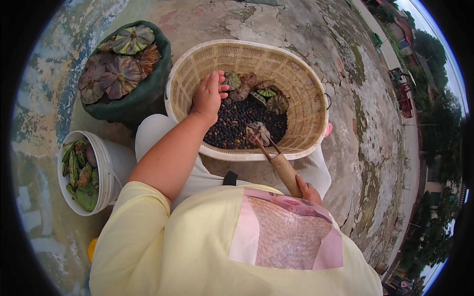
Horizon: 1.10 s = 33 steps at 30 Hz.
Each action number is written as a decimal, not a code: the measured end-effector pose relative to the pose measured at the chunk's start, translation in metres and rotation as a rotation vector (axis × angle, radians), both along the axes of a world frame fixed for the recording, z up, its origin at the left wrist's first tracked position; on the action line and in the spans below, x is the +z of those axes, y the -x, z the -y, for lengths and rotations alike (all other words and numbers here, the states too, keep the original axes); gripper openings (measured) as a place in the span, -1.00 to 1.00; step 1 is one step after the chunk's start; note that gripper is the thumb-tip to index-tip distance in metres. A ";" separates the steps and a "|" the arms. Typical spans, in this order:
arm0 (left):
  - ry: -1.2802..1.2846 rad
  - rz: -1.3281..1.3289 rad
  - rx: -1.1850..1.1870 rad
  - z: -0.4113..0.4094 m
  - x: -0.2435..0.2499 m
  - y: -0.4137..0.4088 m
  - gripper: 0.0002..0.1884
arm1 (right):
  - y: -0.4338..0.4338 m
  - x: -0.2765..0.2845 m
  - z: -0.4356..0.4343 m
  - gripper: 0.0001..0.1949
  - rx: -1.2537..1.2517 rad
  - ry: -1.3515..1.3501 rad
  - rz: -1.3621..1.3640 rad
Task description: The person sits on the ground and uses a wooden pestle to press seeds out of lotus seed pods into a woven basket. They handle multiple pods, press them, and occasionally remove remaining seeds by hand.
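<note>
A two-pronged tool with a thick wooden handle (286, 174) is gripped in my right hand (310, 193), close to my body. At the tool's rusty prongs, above the near rim of an oval plastic basket (246, 46), is a dry lotus seed pod (258, 132). My left hand (211, 92) is raised over the basket's left side, fingers extended, with nothing visible in it. Dark loose lotus seeds (237, 118) cover the basket's bottom. Several brown and green lotus pods (240, 92) lie on the seeds at the far side.
A green sack (148, 92) filled with dried lotus pods (121, 77) stands left of the basket. Nearer on the left, a white bucket (114, 168) holds green and brown pods (82, 174). The concrete floor (355, 155) is cracked. A red vehicle (406, 100) stands far right.
</note>
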State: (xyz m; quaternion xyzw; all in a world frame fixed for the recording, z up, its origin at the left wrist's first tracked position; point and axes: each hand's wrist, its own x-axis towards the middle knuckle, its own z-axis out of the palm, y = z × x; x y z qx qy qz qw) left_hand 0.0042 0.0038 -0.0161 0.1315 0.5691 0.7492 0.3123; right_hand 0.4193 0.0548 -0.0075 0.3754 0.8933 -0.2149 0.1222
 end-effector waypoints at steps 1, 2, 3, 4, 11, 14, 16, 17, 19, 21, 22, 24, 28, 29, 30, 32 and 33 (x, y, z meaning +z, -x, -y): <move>-0.002 -0.010 -0.012 -0.001 -0.001 -0.002 -0.52 | 0.004 0.002 0.004 -0.16 -0.028 -0.013 -0.001; -0.004 -0.019 -0.024 -0.001 -0.002 -0.003 -0.52 | 0.007 0.007 0.002 -0.16 -0.004 -0.029 -0.032; -0.003 -0.015 -0.019 0.002 -0.002 -0.003 -0.53 | 0.012 0.013 -0.001 -0.17 0.018 -0.042 -0.065; -0.005 -0.013 -0.014 0.004 -0.003 -0.002 -0.53 | 0.016 0.018 -0.005 -0.18 0.040 -0.058 -0.099; -0.023 -0.021 0.040 0.005 0.003 0.001 -0.57 | 0.020 0.032 -0.012 -0.21 -0.033 -0.283 -0.732; -0.019 -0.029 0.022 0.004 0.001 0.000 -0.59 | 0.017 0.014 -0.004 -0.20 -0.053 -0.076 -0.234; -0.008 -0.044 0.007 0.003 0.000 -0.001 -0.59 | 0.016 0.002 -0.001 -0.21 -0.059 -0.019 -0.052; -0.002 -0.051 -0.001 0.003 0.000 -0.001 -0.59 | 0.014 0.001 -0.005 -0.22 -0.045 -0.022 -0.049; 0.005 -0.072 -0.002 0.005 0.000 -0.001 -0.59 | 0.022 0.010 -0.013 -0.23 -0.009 -0.022 -0.049; 0.004 -0.078 0.004 0.007 0.000 -0.001 -0.59 | 0.026 0.025 -0.013 -0.23 0.009 -0.097 -0.241; -0.001 -0.074 0.011 0.007 0.002 0.000 -0.59 | 0.028 0.032 -0.013 -0.23 0.020 -0.134 -0.334; -0.006 -0.069 0.022 0.007 0.003 0.002 -0.59 | 0.034 0.044 -0.012 -0.22 -0.012 -0.188 -0.614; -0.003 -0.057 0.028 0.005 0.001 0.004 -0.58 | 0.025 0.017 -0.011 -0.18 -0.014 -0.209 -0.829; -0.002 -0.051 0.024 0.003 0.000 0.004 -0.58 | 0.020 0.008 -0.009 -0.17 0.005 -0.208 -0.650; -0.001 -0.057 0.018 0.003 0.000 0.004 -0.58 | 0.019 0.001 -0.005 -0.17 0.044 -0.207 -0.470; 0.000 -0.068 0.004 0.002 0.002 0.001 -0.58 | 0.017 -0.011 0.000 -0.18 0.023 -0.098 -0.186; 0.005 -0.063 0.000 0.003 0.002 0.001 -0.59 | 0.023 -0.012 0.001 -0.19 -0.043 0.013 -0.081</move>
